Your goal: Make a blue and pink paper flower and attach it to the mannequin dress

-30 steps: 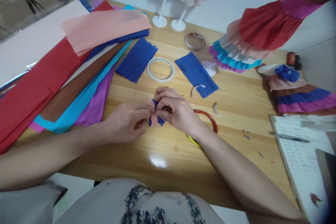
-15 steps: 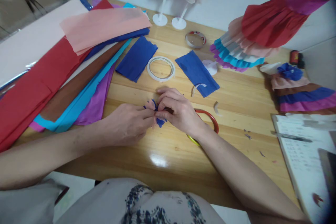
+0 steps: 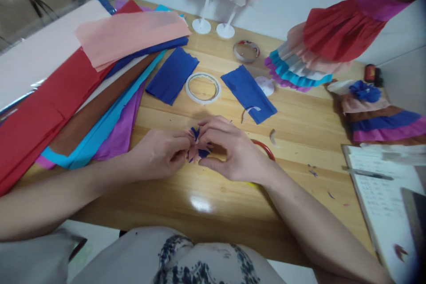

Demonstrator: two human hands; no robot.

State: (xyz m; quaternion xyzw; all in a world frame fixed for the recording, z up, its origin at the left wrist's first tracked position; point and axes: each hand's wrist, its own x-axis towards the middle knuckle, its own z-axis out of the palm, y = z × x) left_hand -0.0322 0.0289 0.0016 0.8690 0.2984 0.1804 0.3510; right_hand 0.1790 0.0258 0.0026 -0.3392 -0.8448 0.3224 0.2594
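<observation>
Between my two hands is a small paper flower [image 3: 194, 152] with blue and pale pink petals, partly covered by fingers. My left hand [image 3: 163, 153] is closed, pinching the flower's left side between thumb and forefinger. My right hand [image 3: 234, 148] curls round the other side, its fingertips on the petals and its thumb lower down, somewhat apart from the forefinger. A red loop [image 3: 265, 148], with a bit of yellow below, shows from under my right wrist; the rest is hidden. Just beyond the hands lie a roll of white tape [image 3: 203, 88] and two blue paper pieces [image 3: 173, 75].
Layered coloured paper sheets [image 3: 76, 84] cover the left side. At the back stand white doll stands [image 3: 201, 25] and another tape roll [image 3: 246, 51]. A tiered paper dress [image 3: 336, 31] leans in at right, above a notebook [image 3: 361, 195] with a pen [image 3: 371, 173]. Paper scraps [image 3: 313, 171] lie nearby.
My right thumb has dropped away from the forefinger, so the right hand's grip is wider. More of the flower shows, and the right hand covers more of the red loop.
</observation>
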